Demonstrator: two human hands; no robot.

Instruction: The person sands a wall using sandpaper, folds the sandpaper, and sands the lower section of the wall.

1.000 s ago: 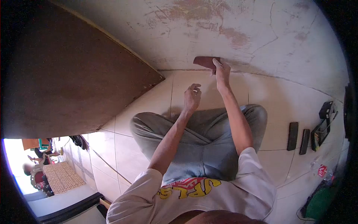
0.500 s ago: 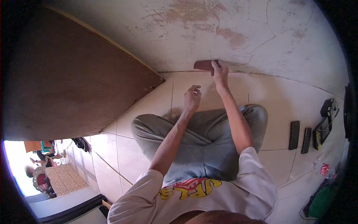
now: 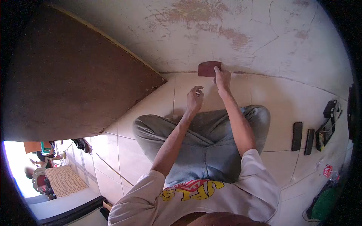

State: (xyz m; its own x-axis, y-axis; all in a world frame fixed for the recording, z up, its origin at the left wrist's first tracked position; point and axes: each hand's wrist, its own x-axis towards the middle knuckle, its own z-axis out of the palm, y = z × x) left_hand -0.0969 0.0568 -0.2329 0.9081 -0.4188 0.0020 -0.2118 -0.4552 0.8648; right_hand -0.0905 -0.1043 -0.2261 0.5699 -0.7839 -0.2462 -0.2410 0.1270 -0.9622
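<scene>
My right hand grips a dark red sheet of sandpaper at its right end, the thumb lying on its near face. The sheet stands at the foot of the scuffed white wall, overlapping the line where wall meets floor. Left of it and nearer to me, my left hand hovers over the floor tiles with its fingers loosely bent and apart, holding nothing. My crossed legs are just below both hands.
A large brown board slants along the left. On the tiled floor at right lie two dark oblong objects, a black tray-like item and a green bag. A person sits far off at lower left.
My right hand has dipped slightly and turned the sandpaper, so more of its flat face shows. My left hand has stayed nearly where it was.
</scene>
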